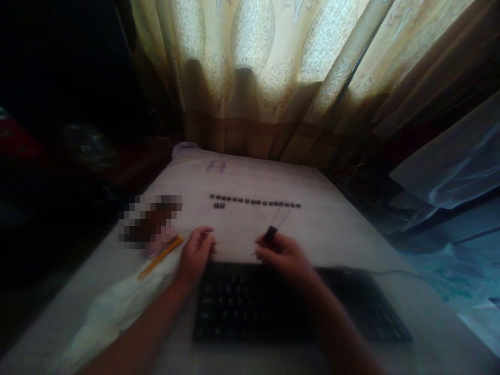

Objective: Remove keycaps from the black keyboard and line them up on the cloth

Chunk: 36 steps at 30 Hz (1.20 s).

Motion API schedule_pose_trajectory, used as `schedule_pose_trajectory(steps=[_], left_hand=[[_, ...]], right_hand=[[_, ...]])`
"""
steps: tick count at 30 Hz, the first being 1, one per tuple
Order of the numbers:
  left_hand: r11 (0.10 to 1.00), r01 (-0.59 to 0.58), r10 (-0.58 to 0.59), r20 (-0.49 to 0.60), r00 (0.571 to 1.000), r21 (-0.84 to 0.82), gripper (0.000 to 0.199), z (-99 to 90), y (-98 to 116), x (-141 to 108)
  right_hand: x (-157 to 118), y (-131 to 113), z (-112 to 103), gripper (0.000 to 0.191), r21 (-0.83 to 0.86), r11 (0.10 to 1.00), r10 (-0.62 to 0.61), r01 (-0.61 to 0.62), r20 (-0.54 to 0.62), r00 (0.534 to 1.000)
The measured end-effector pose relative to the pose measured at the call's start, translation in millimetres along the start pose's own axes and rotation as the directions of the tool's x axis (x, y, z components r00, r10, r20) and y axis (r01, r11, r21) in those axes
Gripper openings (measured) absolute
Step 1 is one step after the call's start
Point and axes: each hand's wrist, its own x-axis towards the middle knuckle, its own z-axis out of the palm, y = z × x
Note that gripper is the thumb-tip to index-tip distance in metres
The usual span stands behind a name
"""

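Observation:
My right hand (282, 251) grips the black handle of a wire keycap puller (270, 233). Its two thin wires reach away from me, toward the right part of a long row of small black keycaps (253, 201) on the pale cloth. Two more keycaps (219, 205) lie just below the left end of that row. Over the upper left corner of a black keyboard (253, 307) rests my left hand (196, 252), fingers loosely bent and slightly apart, with nothing visible in them. My right forearm covers part of the keys.
A brush with an orange handle (160, 259) and a crumpled white cloth (113, 302) lie to the left, by a pixelated patch. The keyboard cable (394, 272) runs off right. Patterned curtains (250, 78) hang behind the cloth-covered surface (265, 177).

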Motion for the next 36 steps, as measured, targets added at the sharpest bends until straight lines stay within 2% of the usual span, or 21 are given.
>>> schedule_pose_trajectory(steps=[4,9,18,22,26,31,36], left_hand=[[1.0,0.004,-0.004,0.007,1.0,0.007,0.025,0.7,-1.0,-0.8],[1.0,0.008,-0.008,0.011,1.0,0.011,0.025,1.4,0.5,-1.7],[0.999,-0.01,0.008,0.037,0.999,0.049,0.023,2.5,3.6,-3.7],[0.989,-0.073,0.066,0.055,0.996,0.128,0.023,3.3,2.7,-5.2],[0.958,-0.123,0.109,0.068,0.992,0.259,0.022,3.7,-0.5,-6.2],[0.857,-0.266,0.246,0.104,0.964,0.441,0.023,3.4,-4.0,-6.9],[0.826,-0.311,0.289,0.12,0.95,0.469,0.025,2.7,-5.2,-5.2]], right_hand=[[1.1,5.5,18.1,0.018,-0.075,0.997,0.027,-0.024,0.041,0.999],[-1.0,6.9,27.7,0.008,-0.124,0.991,0.056,-0.043,0.104,0.993],[-4.4,12.7,32.6,0.006,-0.186,0.977,-0.066,0.104,0.199,0.978],[-6.6,11.3,34.6,0.013,-0.304,0.928,-0.145,0.215,0.236,0.961],[-10.2,8.2,37.7,0.015,-0.449,0.826,-0.232,0.34,0.28,0.932],[-15.0,6.0,43.3,0.013,-0.56,0.726,-0.24,0.399,0.338,0.91],[-15.7,9.0,41.0,0.013,-0.53,0.734,-0.267,0.424,0.348,0.898]])
